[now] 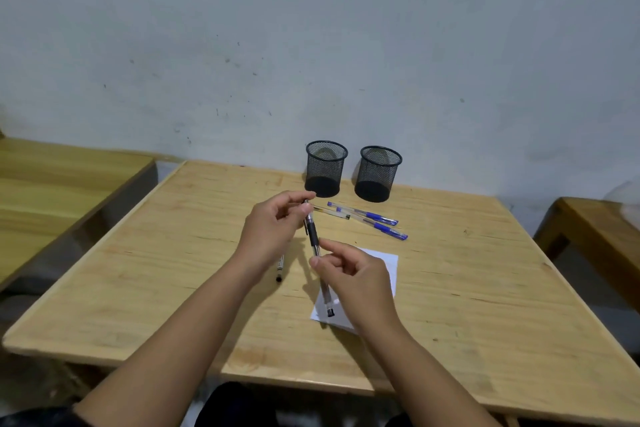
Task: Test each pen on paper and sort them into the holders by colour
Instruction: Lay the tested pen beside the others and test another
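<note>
A black pen is held above the table between both hands. My left hand pinches its far end, near the cap. My right hand grips its clear barrel, and the pen's near end hangs over the white paper. Two blue pens lie side by side behind the paper. Another black pen lies on the table, partly hidden under my left wrist. Two black mesh holders stand at the back, the left holder and the right holder; I see no pens in them.
The wooden table stands against a pale wall. A second wooden table is at the left and part of another at the right, with gaps between them.
</note>
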Action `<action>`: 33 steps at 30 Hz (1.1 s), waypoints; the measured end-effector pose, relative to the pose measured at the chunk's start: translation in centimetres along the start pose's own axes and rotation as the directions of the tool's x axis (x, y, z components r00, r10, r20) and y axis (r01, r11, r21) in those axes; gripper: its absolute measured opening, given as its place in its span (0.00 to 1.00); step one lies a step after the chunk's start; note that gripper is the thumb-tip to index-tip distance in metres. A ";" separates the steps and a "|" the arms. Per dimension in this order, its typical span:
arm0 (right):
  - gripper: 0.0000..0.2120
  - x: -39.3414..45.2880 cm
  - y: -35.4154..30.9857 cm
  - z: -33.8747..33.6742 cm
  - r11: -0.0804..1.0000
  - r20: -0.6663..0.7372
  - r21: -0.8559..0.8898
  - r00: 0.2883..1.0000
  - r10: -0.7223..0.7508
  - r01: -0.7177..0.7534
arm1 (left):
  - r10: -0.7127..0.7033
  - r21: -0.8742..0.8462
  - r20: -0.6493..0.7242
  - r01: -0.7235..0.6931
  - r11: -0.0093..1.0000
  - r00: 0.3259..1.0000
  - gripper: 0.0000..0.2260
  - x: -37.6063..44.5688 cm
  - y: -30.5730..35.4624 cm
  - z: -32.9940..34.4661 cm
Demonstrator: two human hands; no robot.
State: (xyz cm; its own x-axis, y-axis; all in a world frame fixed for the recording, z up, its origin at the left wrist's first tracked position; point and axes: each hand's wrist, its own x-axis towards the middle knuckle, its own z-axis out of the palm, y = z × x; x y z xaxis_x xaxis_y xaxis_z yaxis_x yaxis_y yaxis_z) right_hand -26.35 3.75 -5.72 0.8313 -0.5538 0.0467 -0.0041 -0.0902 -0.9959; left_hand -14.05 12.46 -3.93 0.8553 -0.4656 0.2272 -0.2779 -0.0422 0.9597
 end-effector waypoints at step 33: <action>0.15 8.6 2.7 4.3 0.813 -0.121 -0.570 0.991 0.062 -0.120 | 0.099 0.677 -0.075 -0.022 0.735 0.992 0.10 1.2 -9.8 -3.4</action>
State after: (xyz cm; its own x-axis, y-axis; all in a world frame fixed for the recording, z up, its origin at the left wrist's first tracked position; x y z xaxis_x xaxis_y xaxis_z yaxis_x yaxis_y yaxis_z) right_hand -16.79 2.29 -8.32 0.7564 -0.6541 -0.0058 -0.4199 -0.4786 -0.7711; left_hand -8.84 15.35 -12.48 0.8543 -0.3996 0.3325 -0.5190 -0.6198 0.5887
